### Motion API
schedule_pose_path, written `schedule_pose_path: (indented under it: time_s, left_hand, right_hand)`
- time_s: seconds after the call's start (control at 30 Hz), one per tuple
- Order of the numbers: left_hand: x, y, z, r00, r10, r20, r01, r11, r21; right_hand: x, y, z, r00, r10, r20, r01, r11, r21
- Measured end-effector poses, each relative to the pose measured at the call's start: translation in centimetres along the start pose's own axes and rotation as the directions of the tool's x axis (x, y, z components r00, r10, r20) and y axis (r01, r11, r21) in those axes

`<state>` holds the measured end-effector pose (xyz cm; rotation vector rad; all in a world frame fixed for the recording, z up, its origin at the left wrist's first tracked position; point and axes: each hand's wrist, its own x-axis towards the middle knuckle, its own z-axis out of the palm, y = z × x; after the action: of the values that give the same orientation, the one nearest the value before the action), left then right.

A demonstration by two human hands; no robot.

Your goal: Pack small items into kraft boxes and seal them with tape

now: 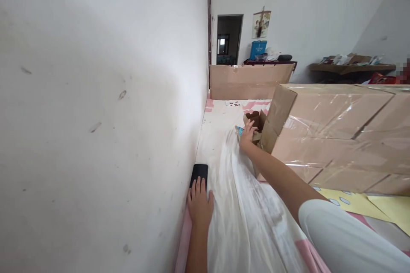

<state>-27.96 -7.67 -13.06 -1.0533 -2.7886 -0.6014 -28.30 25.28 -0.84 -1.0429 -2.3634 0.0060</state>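
Observation:
My left hand (199, 201) lies flat on the floor beside the white wall, fingers stretched out, its fingertips touching a black phone (199, 174). My right hand (247, 133) reaches forward along a white translucent sheet (243, 204) and rests its fingers on a small open brown cardboard box (255, 120). A blue printed packet (238, 130) peeks out just left of that hand. The right arm in a white sleeve crosses the lower right of the view.
Large taped cardboard cartons (336, 132) fill the right side. A flat cardboard panel (250, 81) stands across the far floor. Yellow sheets (368, 202) lie at the lower right. The white wall (96, 115) closes the left. A doorway (229, 39) and cluttered tables stand behind.

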Motion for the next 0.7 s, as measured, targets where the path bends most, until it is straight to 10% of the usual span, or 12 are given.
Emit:
schedule_pose_path:
  time_s: [0.3, 0.7]
  left_hand:
    - [-0.1, 0.0, 0.5, 0.998, -0.027, -0.054, 0.026, 0.999, -0.023]
    - [0.1, -0.3, 1.1, 0.995, -0.017, -0.095, 0.014, 0.999, -0.030]
  right_hand:
    - [-1.7, 0.1, 0.1, 0.988, -0.053, 0.146, 0.111, 0.897, -0.428]
    - [-2.1, -3.3, -7.0, 0.889, -0.395, 0.232, 0.454, 0.823, -0.342]
